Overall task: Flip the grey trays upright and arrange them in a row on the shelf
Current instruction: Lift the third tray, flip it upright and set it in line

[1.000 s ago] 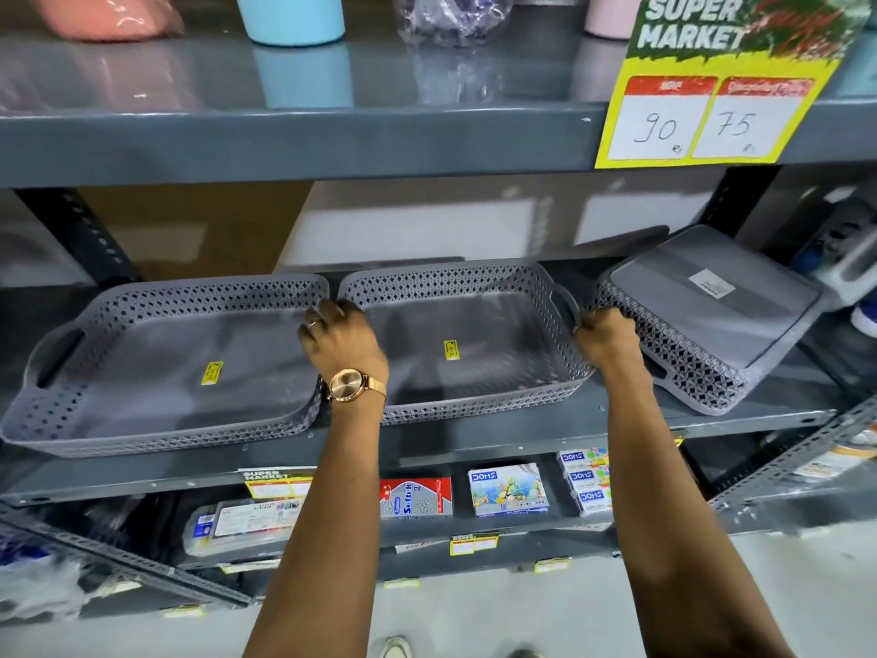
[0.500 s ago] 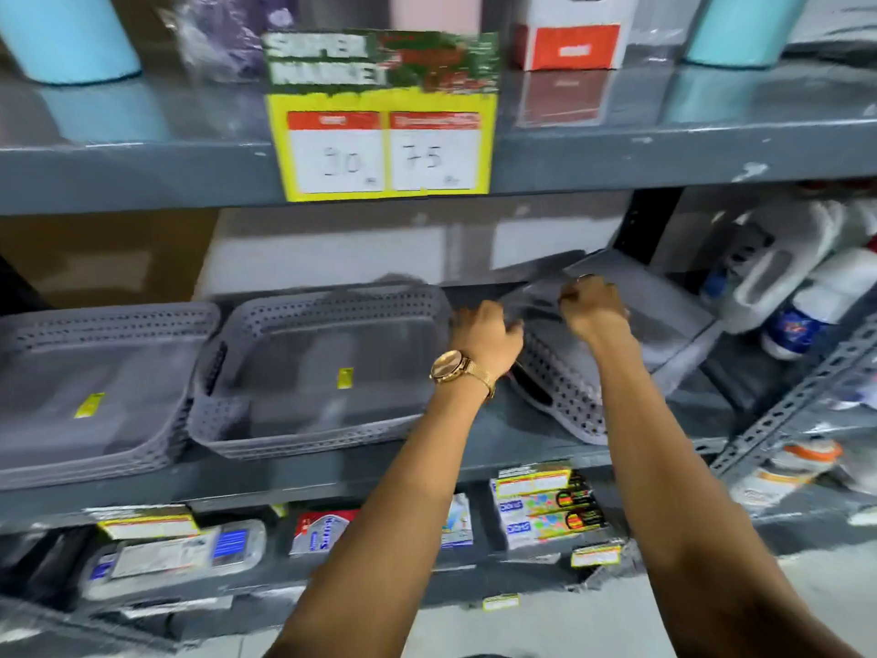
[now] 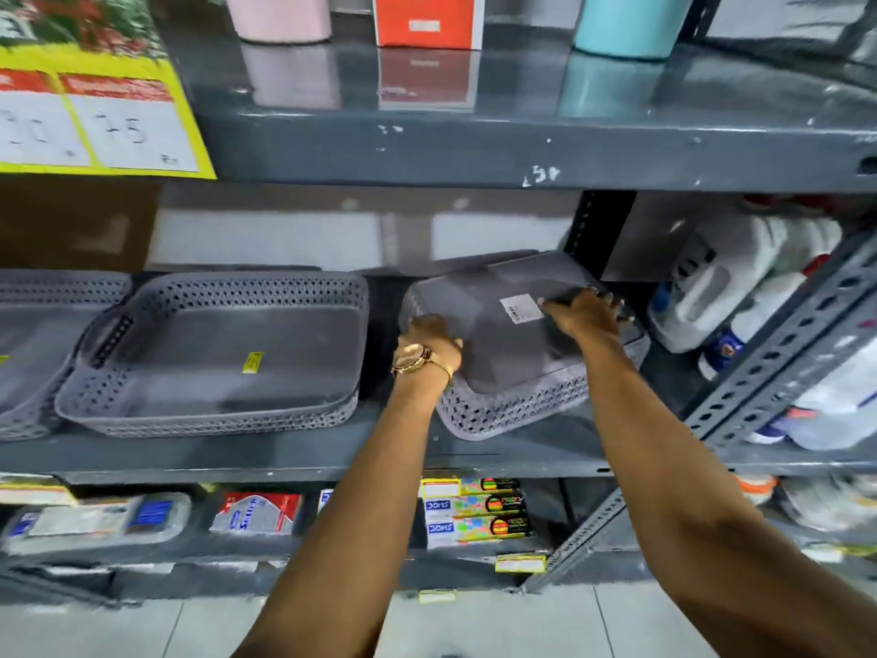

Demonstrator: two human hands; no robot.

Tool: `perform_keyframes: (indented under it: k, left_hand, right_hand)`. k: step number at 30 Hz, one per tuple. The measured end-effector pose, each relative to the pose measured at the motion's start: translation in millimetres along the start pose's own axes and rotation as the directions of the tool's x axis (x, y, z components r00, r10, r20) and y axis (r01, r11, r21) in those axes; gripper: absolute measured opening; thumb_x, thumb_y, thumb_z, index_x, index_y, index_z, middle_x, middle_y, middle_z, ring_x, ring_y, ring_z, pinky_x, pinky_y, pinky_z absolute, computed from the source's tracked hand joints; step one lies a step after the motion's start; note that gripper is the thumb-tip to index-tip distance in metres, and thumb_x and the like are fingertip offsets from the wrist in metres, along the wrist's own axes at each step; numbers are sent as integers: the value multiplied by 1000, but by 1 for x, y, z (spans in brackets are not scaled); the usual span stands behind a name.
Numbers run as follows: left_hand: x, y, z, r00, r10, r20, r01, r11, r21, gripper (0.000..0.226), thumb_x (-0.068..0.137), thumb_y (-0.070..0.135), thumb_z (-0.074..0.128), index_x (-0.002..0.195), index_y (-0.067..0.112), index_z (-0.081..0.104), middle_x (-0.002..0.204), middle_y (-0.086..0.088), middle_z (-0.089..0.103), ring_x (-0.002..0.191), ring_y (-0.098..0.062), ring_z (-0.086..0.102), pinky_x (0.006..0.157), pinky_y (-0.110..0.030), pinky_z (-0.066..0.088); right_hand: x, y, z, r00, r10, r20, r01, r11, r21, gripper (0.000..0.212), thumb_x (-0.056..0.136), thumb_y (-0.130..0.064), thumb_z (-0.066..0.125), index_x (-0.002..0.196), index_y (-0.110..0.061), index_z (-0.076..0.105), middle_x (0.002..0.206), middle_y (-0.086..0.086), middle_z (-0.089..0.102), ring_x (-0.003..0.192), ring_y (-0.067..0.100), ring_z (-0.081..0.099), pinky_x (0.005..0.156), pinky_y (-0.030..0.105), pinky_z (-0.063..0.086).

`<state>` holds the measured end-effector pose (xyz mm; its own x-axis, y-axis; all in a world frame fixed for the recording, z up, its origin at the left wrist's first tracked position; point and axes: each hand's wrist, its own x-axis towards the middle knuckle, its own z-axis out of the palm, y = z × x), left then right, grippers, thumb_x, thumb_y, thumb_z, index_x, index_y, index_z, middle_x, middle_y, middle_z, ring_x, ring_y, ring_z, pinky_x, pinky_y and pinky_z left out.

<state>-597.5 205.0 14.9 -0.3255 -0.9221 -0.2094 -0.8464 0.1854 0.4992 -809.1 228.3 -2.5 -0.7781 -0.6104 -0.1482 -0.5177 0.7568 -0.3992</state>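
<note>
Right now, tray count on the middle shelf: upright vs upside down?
Upright: 2, the full tray and one cut off at the frame's left edge
Upside down: 1, the tray under the left hand and right hand
Total: 3

Both hands grip the overturned tray (image 3: 503, 344). Left of grip, a narrow bare strip of shelf (image 3: 379, 444), then an upright tray (image 3: 223, 353). Right of grip, upright post (image 3: 598, 230) and white bottles (image 3: 731, 287) stand close; upper shelf (image 3: 522, 140) limits room above.
</note>
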Motion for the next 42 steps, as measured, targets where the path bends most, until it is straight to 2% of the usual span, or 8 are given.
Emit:
perform_keyframes:
  k: [4, 10, 17, 25, 28, 33, 39, 42]
  left_hand:
    - [17, 1, -7, 997, -79, -24, 79, 997, -11, 36, 95, 17, 51, 128, 2, 54, 134, -22, 56, 122, -41, 55, 99, -42, 48]
    - [38, -2, -15, 982, -157, 103, 176, 961, -214, 52, 92, 10, 46, 140, -5, 37, 139, -23, 50, 119, -43, 57, 95, -47, 53]
    - [41, -1, -23, 987, -150, 54, 158, 884, -440, 84, 86, 63, 49, 147, 8, 29, 153, -15, 34, 132, -37, 45, 105, -42, 45]
    - [54, -6, -69, 947, -300, -118, 104, 629, -770, 102, 73, 85, 23, 140, 9, 41, 145, -15, 46, 127, -35, 49, 108, -47, 41]
    - [52, -16, -72, 938, -327, -119, 43, 449, -893, 84, 78, 82, 28, 100, 7, 60, 99, -10, 62, 85, -26, 60, 85, -35, 51]
    - [46, -41, -62, 951, -307, -44, 44, 274, -961, 82, 80, 71, 50, 135, 11, 45, 127, -12, 58, 108, -36, 58, 81, -41, 52]
    - [39, -61, -67, 969, -247, 0, 74, 289, -954, 45, 91, 34, 55, 127, 7, 54, 116, -14, 65, 105, -30, 63, 80, -39, 56]
    - [32, -63, -67, 965, -259, -38, 67, 382, -922, 14, 87, 10, 60, 98, 3, 63, 99, -15, 67, 95, -31, 64, 74, -38, 58]
  right_hand:
    - [16, 2, -11, 1000, 8, 0, -8, 997, 81, 104, 69, -69, 64, 149, -11, 31, 158, 21, 20, 147, 40, 11, 115, 62, 2]
    - [24, 17, -15, 999, 33, 5, -34, 988, 150, 102, 70, -80, 49, 143, -10, 40, 151, 19, 37, 137, 39, 37, 111, 51, 30]
    - [12, 10, -24, 978, 141, -155, -90, 950, 301, 99, 79, -81, 31, 142, -5, 40, 147, 22, 35, 134, 39, 33, 106, 55, 28]
    - [-1, 0, -52, 906, 191, -376, 177, 638, 750, 69, 96, -60, 26, 126, -8, 62, 134, 21, 56, 128, 37, 45, 108, 40, 32]
    - [-9, -1, -56, 922, 302, -243, 123, 368, 922, 75, 91, -68, 28, 129, -12, 59, 138, 12, 56, 129, 30, 50, 110, 36, 36]
    - [-19, 15, -55, 959, 278, -56, 37, 74, 997, 84, 74, -81, 39, 132, -22, 52, 129, 1, 61, 120, 26, 58, 103, 41, 47]
    - [-16, 58, -49, 991, 100, 84, -86, 10, 996, 64, 77, -66, 56, 117, -16, 59, 114, 4, 66, 115, 29, 60, 100, 46, 48]
    - [-12, 64, -46, 989, 73, 127, -138, 181, 974, 81, 60, -65, 71, 123, -16, 64, 118, 7, 70, 109, 29, 66, 100, 48, 49]
